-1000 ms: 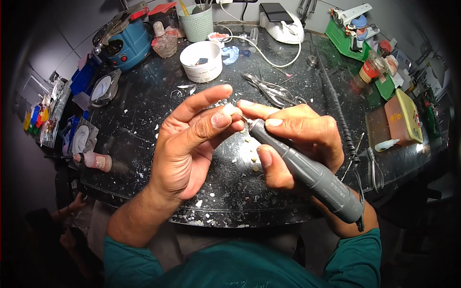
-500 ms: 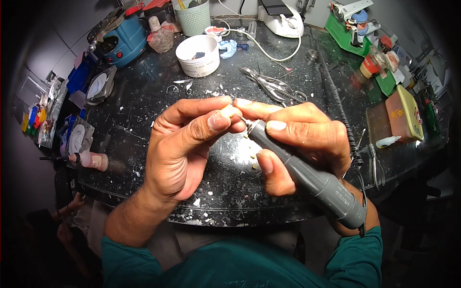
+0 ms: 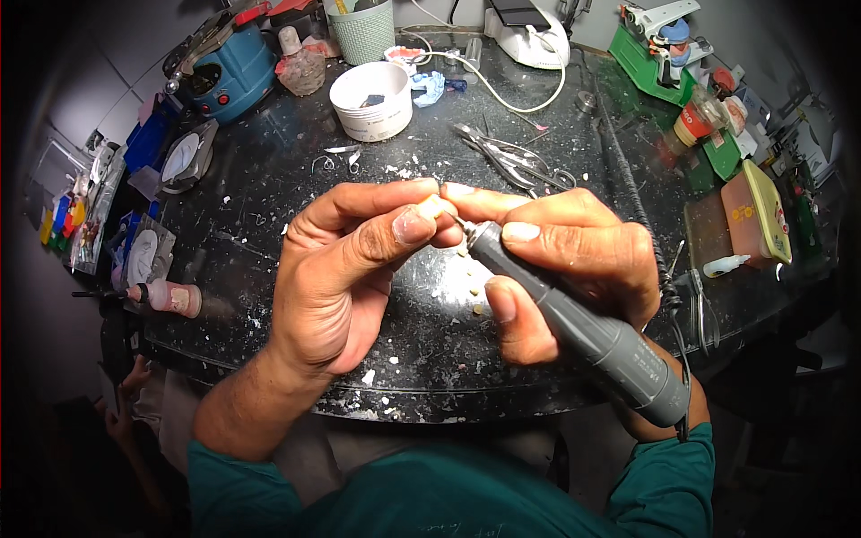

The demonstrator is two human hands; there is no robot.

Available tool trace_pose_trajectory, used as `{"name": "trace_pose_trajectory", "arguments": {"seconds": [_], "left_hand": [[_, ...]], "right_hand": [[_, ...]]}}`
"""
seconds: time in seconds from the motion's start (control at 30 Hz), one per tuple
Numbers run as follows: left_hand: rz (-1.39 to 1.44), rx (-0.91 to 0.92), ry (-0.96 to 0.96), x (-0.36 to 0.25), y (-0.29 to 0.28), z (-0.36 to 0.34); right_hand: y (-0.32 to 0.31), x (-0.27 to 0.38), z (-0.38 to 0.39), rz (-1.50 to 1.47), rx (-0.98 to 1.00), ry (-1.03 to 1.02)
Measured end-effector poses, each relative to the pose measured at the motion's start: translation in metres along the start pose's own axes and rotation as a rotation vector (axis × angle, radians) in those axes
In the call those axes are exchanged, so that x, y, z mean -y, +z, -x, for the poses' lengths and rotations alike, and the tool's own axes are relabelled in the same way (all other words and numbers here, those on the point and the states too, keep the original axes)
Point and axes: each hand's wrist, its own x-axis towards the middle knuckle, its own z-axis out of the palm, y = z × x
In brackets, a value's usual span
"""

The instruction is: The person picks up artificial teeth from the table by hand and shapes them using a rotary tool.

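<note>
My left hand [image 3: 336, 269] pinches a small cream piece [image 3: 436, 204] between thumb and fingertips, near the middle of the bench. My right hand [image 3: 583, 251] is closed round a grey corded rotary handpiece [image 3: 614, 363], held slanting, its thin metal bit at or very near the piece. A right fingertip rests beside the left fingers. Below the piece, several small cream bits [image 3: 477, 308] lie on the dusty dark bench [image 3: 448, 363]. Behind my hands lie metal pliers [image 3: 507, 157].
A white tub [image 3: 368, 99], blue machine [image 3: 224, 72] and white device [image 3: 538, 45] stand at the back. Green bins [image 3: 650, 63], a yellow-lidded box [image 3: 753, 215] and a pink bottle [image 3: 175, 298] line the sides. Another person's hand [image 3: 134, 381] shows at lower left.
Over the last second my left index finger has come down and curled toward the piece, and both hands have shifted slightly. The right hand keeps hold of the handpiece.
</note>
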Motion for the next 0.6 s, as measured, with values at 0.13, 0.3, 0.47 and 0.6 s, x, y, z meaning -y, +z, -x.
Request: {"name": "trace_pose_trajectory", "arguments": {"seconds": [0.13,0.3,0.47,0.6], "left_hand": [[-0.002,-0.007,0.006,0.0005,0.0092,0.0016],[0.024,-0.011,0.012,0.0013,0.0083,0.0031],[0.071,-0.037,-0.012,0.0016,0.0064,0.0058],[0.071,-0.035,-0.007,0.0018,0.0071,0.0058]], "right_hand": [[-0.0010,0.0005,-0.0016,0.021,0.043,-0.006],[0.0023,-0.0030,0.0037,-0.127,-0.018,-0.005],[-0.0048,-0.0005,0.0021,-0.071,0.092,-0.011],[-0.0033,0.0011,0.0020,-0.086,0.085,-0.010]]}}
